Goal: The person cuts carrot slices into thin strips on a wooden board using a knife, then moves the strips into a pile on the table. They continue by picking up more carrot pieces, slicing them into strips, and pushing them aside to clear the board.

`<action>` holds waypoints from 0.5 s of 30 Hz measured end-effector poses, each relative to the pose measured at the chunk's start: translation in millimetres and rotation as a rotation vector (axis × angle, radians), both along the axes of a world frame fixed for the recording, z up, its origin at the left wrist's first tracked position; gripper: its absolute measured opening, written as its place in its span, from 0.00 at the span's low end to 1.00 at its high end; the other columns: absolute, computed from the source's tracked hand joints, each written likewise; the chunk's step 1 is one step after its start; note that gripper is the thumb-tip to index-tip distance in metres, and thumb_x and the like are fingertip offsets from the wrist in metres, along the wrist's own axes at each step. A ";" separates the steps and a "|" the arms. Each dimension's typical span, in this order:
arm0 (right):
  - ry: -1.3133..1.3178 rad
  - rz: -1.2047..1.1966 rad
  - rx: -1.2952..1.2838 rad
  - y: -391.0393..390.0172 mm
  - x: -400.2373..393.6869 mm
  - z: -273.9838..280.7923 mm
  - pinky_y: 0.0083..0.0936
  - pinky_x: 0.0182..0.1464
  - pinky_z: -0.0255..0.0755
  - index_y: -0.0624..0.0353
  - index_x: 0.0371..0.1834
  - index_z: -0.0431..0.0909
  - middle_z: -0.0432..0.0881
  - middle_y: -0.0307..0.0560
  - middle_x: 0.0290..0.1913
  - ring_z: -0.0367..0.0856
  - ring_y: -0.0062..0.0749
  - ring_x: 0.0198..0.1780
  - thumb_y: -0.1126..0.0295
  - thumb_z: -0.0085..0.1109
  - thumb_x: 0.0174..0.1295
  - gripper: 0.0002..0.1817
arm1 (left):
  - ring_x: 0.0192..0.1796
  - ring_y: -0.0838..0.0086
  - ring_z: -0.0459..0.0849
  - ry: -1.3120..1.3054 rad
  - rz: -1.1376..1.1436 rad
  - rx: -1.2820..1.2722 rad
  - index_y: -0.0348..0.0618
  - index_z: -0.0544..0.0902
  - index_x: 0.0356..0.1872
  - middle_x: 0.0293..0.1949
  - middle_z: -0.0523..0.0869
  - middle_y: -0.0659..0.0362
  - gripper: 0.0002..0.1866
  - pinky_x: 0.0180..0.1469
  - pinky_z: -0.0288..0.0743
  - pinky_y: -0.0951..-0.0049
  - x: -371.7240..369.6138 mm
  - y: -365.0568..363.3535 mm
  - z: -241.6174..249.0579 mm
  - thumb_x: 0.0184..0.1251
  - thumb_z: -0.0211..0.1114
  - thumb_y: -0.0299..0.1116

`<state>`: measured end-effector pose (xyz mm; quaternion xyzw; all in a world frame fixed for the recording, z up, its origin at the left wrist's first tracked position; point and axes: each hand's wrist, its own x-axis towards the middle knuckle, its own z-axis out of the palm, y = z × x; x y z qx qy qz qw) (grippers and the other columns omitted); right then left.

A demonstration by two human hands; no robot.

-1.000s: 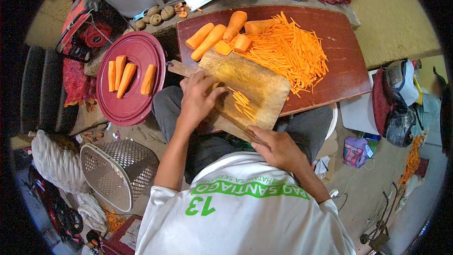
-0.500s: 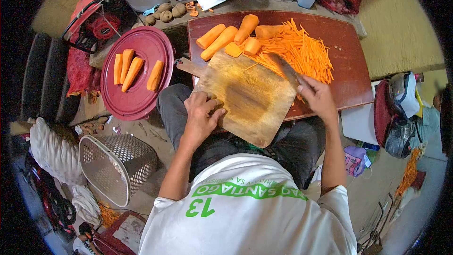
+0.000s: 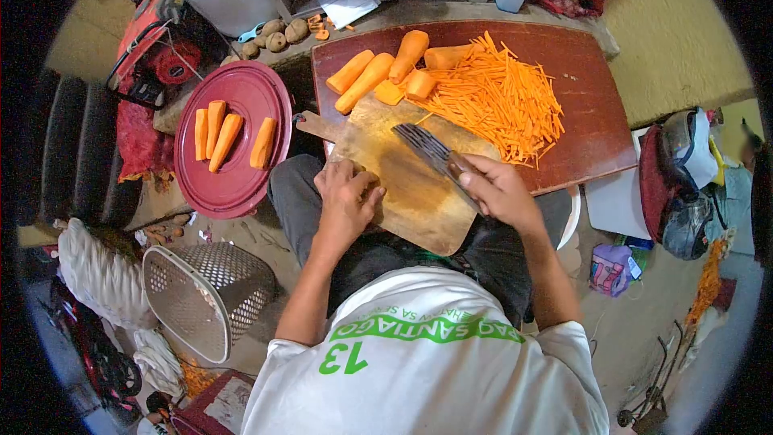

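Observation:
My right hand (image 3: 498, 193) is closed round the handle of a knife (image 3: 424, 146). Its dark blade lies over the wooden cutting board (image 3: 451, 213), pointing up and left, a little smeared by motion. The board rests tilted across my lap and against the table edge, its handle to the left. At the board's left edge, my left hand (image 3: 348, 196) grips it with curled fingers. Just beyond the board lie a heap of carrot strips (image 3: 507, 101), a cut carrot piece (image 3: 421, 84) and several peeled carrots (image 3: 372, 83).
The red-brown table (image 3: 592, 129) carries the carrots. On my left, a red round lid (image 3: 233, 193) holds several peeled carrots (image 3: 225, 141), with a perforated basket (image 3: 189, 298) below it. Potatoes (image 3: 275, 40) lie at the back. A helmet (image 3: 684, 225) sits far right.
The knife has swung from the carrot strips down and left over the board, with my right hand moving left and lower. My left hand stays on the board's edge. The view has shifted slightly.

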<state>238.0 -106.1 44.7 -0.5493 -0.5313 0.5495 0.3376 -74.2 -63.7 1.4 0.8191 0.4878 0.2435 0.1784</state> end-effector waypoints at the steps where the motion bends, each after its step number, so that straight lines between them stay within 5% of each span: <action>1: 0.010 -0.035 -0.033 -0.5 1.4 -4.3 0.15 0.25 0.63 0.63 0.75 0.81 0.75 0.27 0.29 0.69 0.10 0.21 0.61 0.61 0.83 0.24 | 0.61 0.51 0.79 0.008 0.004 0.000 0.44 0.93 0.46 0.50 0.84 0.51 0.15 0.65 0.66 0.50 1.0 -1.3 1.0 0.61 0.82 0.39; 6: -0.090 -0.253 0.016 3.6 30.4 -5.0 0.14 0.24 0.62 0.62 0.74 0.81 0.73 0.27 0.28 0.68 0.10 0.21 0.60 0.61 0.83 0.24 | 0.59 0.54 0.78 -0.035 0.040 0.054 0.41 0.94 0.44 0.46 0.81 0.53 0.14 0.64 0.64 0.50 1.9 -5.5 -1.9 0.60 0.82 0.36; 7: -0.115 -0.319 0.014 3.0 42.0 -1.1 0.22 0.33 0.70 0.64 0.69 0.85 0.82 0.32 0.34 0.74 0.16 0.30 0.63 0.62 0.80 0.21 | 0.59 0.54 0.78 -0.037 0.044 0.062 0.41 0.94 0.44 0.46 0.82 0.53 0.14 0.64 0.64 0.50 2.2 -5.4 -3.5 0.60 0.82 0.36; 15: -0.210 -0.417 0.230 -27.6 33.7 36.4 0.28 0.47 0.82 0.67 0.71 0.82 0.91 0.45 0.46 0.88 0.28 0.44 0.67 0.60 0.81 0.21 | 0.57 0.55 0.80 -0.006 0.007 0.069 0.42 0.94 0.41 0.44 0.84 0.53 0.12 0.62 0.64 0.51 9.6 7.1 1.6 0.59 0.82 0.36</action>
